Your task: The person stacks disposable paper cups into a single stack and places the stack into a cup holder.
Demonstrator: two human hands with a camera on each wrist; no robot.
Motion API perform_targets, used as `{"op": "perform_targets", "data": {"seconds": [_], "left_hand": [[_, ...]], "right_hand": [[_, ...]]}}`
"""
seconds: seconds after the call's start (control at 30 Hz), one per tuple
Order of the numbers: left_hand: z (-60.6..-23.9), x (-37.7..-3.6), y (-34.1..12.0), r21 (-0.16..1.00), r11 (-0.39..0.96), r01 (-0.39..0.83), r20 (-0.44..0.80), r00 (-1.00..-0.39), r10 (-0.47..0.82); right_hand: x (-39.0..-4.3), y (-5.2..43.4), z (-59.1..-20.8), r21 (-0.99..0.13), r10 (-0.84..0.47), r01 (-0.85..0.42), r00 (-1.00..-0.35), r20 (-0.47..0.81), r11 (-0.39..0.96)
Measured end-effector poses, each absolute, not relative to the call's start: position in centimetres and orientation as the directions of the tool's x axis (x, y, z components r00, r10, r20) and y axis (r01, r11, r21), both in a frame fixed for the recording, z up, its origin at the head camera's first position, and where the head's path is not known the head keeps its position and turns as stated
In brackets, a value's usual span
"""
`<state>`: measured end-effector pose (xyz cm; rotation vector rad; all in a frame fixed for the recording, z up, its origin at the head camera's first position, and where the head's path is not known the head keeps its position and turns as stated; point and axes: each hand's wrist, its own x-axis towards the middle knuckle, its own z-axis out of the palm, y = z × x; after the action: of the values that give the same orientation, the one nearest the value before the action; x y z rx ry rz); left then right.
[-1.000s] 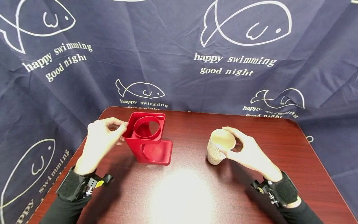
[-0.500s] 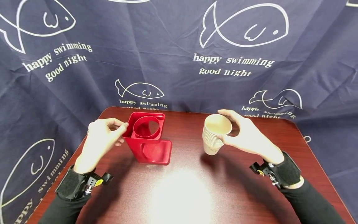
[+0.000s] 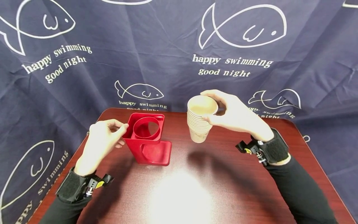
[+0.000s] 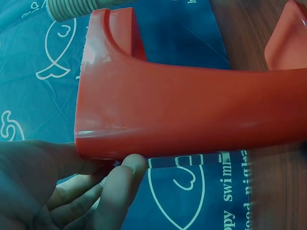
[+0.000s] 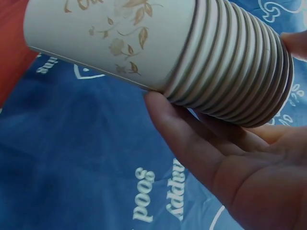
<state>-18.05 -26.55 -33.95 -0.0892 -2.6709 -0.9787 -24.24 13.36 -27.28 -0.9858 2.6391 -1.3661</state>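
Note:
A stack of paper cups point(image 3: 199, 124) with a floral print point(image 5: 129, 43) hangs above the table, mouths up. My right hand point(image 3: 233, 113) grips it near the top rims, thumb on the near side and fingers behind. To the left stands a red plastic cup holder point(image 3: 148, 152), with a round ring on top and a flat base plate. My left hand point(image 3: 102, 143) pinches the upper left edge of this holder between thumb and fingers. In the left wrist view the holder's side wall point(image 4: 168, 105) fills the middle, and the cups' rims point(image 4: 79, 7) show at the top.
Both things are over a reddish-brown wooden table point(image 3: 173, 177) with a bright glare spot at its near middle. Behind it hangs a dark blue cloth point(image 3: 173, 46) printed with white fish and lettering. Each wrist wears a black strap point(image 3: 272, 146) with a small device.
The right hand has lifted the paper cup stack off the table and carried it up and leftward, closer to the red holder. The left hand and the holder have stayed in place.

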Motion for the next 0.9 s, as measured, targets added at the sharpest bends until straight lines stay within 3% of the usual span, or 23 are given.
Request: {"op": "perform_targets", "data": {"seconds": [0.47, 0.9], "left_hand": [[-34.0, -18.1, -26.3, 0.624, 0.759, 0.183, 0.325, -0.945, -0.039], [-34.2, -18.2, -26.3, 0.64, 0.746, 0.186, 0.328, -0.943, -0.047]], "right_hand": [[-24.7, 10.3, -23.3, -0.767, -0.597, -0.587, -0.722, 0.35, 0.261], [-24.5, 5.1, -22.7, -0.782, -0.571, -0.618, -0.671, 0.473, 0.079]]}}
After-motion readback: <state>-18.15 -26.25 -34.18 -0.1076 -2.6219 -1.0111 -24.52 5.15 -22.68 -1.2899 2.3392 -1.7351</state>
